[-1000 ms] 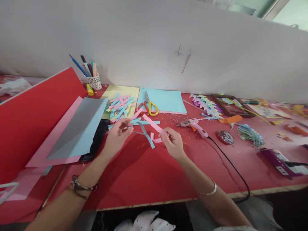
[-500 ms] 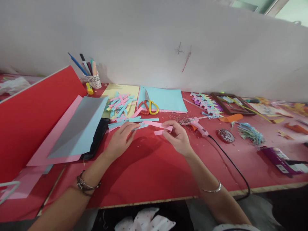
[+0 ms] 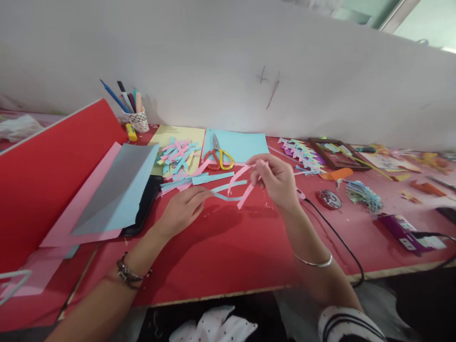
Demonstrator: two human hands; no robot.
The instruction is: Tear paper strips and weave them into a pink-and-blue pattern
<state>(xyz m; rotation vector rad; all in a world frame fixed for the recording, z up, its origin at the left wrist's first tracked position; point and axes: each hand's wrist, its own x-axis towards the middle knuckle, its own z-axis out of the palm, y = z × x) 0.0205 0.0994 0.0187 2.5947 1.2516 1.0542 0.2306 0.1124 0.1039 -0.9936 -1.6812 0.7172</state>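
Observation:
In my right hand (image 3: 275, 183), raised over the table, the fingers pinch a folded pink paper strip (image 3: 245, 196), whose two ends hang down to the left. My left hand (image 3: 187, 210) is lower, its fingers closed on a folded blue paper strip (image 3: 228, 198) with two ends spread to the right. Loose blue and pink paper strips (image 3: 213, 177) lie just beyond my left hand. Behind them is a pair of scissors (image 3: 226, 160) with red and yellow handles. My right hand hides most of the pink glue gun (image 3: 300, 194).
A pile of cut strips (image 3: 180, 154) lies on yellow paper at the back. Blue sheets (image 3: 245, 146) lie beside it. To the left are stacked sheets (image 3: 114, 190), a red board (image 3: 53, 180) and a pen cup (image 3: 138, 121). A cord (image 3: 333, 237) and purple box (image 3: 402, 232) are right.
My right hand has moved up and slightly right with the pink strip, whose ends now hang lower. A folded blue strip now extends from my left hand.

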